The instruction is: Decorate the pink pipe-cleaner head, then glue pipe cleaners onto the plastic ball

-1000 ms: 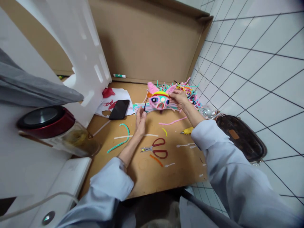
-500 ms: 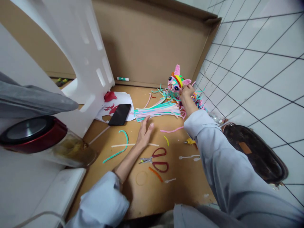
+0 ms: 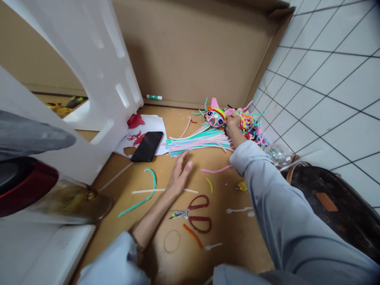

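Nearest, a short orange fuzzy stick [image 3: 192, 236] lies on the brown table [image 3: 237, 245], just beside the scissors [image 3: 186, 213] with red handles. Next, a long white stick [image 3: 145, 191] goes under the left arm, and a bent green stick [image 3: 154, 180] crosses it. The left hand [image 3: 178, 178] is open and empty, with its thumb apart from its fingers. Just past its fingertips is a big bunch of pink, white and green sticks [image 3: 197, 141], lying sideways. Behind the right end of the bunch, the right hand [image 3: 233, 122] is curled closed on the side of a toy head [image 3: 215, 117], by one pink ear. The toy head has big eyes and sits in front of a messy, colorful heap [image 3: 255, 128]. Farther back, a green and white marker [image 3: 154, 97] lies by the cardboard wall [image 3: 190, 51].
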Tool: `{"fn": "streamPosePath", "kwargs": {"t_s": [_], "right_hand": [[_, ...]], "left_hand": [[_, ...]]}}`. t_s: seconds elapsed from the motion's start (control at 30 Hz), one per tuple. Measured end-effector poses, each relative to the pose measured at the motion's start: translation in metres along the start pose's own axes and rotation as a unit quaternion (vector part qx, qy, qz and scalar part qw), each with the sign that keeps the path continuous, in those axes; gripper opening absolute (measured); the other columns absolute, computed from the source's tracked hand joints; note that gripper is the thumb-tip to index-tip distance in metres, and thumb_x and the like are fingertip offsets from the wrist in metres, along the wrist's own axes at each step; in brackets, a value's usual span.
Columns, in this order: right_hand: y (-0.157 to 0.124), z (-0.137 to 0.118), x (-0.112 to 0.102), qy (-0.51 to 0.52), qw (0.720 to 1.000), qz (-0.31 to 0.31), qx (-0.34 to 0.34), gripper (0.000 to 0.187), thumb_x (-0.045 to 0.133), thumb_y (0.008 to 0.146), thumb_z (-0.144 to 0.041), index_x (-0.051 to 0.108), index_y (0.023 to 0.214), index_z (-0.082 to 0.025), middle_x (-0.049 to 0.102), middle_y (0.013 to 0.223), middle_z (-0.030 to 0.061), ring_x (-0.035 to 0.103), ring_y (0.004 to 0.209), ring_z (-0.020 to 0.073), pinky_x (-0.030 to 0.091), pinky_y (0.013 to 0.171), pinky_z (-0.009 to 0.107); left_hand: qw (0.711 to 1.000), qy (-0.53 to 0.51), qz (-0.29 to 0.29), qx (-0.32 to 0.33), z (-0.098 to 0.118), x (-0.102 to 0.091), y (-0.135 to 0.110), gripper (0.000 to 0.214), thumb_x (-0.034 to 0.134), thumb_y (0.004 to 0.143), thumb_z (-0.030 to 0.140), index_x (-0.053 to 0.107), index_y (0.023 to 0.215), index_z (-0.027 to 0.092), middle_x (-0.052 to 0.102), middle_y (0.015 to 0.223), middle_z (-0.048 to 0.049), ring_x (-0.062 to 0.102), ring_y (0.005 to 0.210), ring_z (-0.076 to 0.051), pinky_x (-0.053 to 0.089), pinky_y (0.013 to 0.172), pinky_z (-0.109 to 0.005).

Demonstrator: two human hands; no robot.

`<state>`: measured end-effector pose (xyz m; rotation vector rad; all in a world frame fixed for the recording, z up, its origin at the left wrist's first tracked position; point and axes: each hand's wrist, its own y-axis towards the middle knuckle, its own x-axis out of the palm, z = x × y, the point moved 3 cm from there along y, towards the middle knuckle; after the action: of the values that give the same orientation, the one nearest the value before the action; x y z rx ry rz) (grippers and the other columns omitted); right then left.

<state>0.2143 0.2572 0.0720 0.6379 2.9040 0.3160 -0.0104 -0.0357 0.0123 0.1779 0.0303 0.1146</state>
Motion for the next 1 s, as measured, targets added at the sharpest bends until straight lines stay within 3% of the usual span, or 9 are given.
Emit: {"fn": "streamPosePath", "kwargs": {"t_s": [0.1,0.27,0.43,0.63,0.83,1.0], "right_hand": [[0.0,0.001,-0.003,0.022,0.998,0.037,0.038,0.025,0.061,0.074,-0.013,0.043,0.058,-0.021,0.036,0.049,-0.0113,0.045,0.043,0.0059,0.044,0.041,0.014],[0.003,-0.015,0.006,0.072,0.995,0.036,0.053,0.03,0.055,0.074,-0.004,0.036,0.057,-0.021,0.034,0.049,-0.012,0.045,0.044,0.0043,0.047,0.048,0.013],[-0.004,-0.026,0.041,0.09,0.994,-0.01,0.061,0.025,0.054,0.074,-0.004,0.042,0.058,-0.02,0.041,0.049,-0.0114,0.048,0.045,0.004,0.049,0.051,0.014],[-0.028,-0.013,0.076,0.054,0.99,-0.091,0.091,0.02,0.068,0.072,-0.01,0.053,0.063,-0.019,0.043,0.046,-0.0113,0.046,0.043,0.006,0.051,0.05,0.019],[-0.031,-0.013,0.072,0.01,0.986,-0.13,0.1,0.022,0.066,0.076,-0.007,0.053,0.062,-0.019,0.046,0.05,-0.0085,0.049,0.047,0.0087,0.054,0.056,0.027],[-0.036,-0.021,0.068,-0.006,0.986,-0.147,0.084,0.021,0.067,0.076,-0.007,0.053,0.065,-0.019,0.049,0.055,-0.0074,0.05,0.05,0.0092,0.051,0.056,0.026]], "left_hand": [[1.0,0.002,-0.004,-0.01,0.002,0.0,-0.001,0.074,0.054,0.086,0.071,0.048,0.143,0.024,0.045,0.157,-0.0133,0.039,0.148,-0.031,0.025,0.125,-0.053],[1.0,0.001,-0.007,-0.018,0.004,0.0,-0.003,0.076,0.054,0.085,0.072,0.048,0.143,0.023,0.045,0.157,-0.0133,0.042,0.146,-0.031,0.027,0.124,-0.052],[1.0,0.019,-0.011,-0.016,0.007,0.0,-0.002,0.076,0.051,0.087,0.072,0.047,0.144,0.023,0.045,0.156,-0.0135,0.04,0.146,-0.031,0.026,0.125,-0.052],[0.999,0.03,-0.018,-0.014,0.007,-0.001,-0.001,0.08,0.049,0.087,0.074,0.046,0.145,0.019,0.046,0.155,-0.016,0.042,0.145,-0.031,0.027,0.124,-0.053],[1.0,0.015,-0.01,-0.01,0.004,-0.001,-0.001,0.072,0.053,0.087,0.069,0.049,0.143,0.024,0.048,0.154,-0.0127,0.044,0.144,-0.031,0.029,0.124,-0.052],[1.0,0.011,-0.009,-0.011,0.001,0.0,0.0,0.073,0.054,0.087,0.069,0.05,0.143,0.023,0.048,0.154,-0.0136,0.044,0.143,-0.031,0.03,0.123,-0.052]]}}
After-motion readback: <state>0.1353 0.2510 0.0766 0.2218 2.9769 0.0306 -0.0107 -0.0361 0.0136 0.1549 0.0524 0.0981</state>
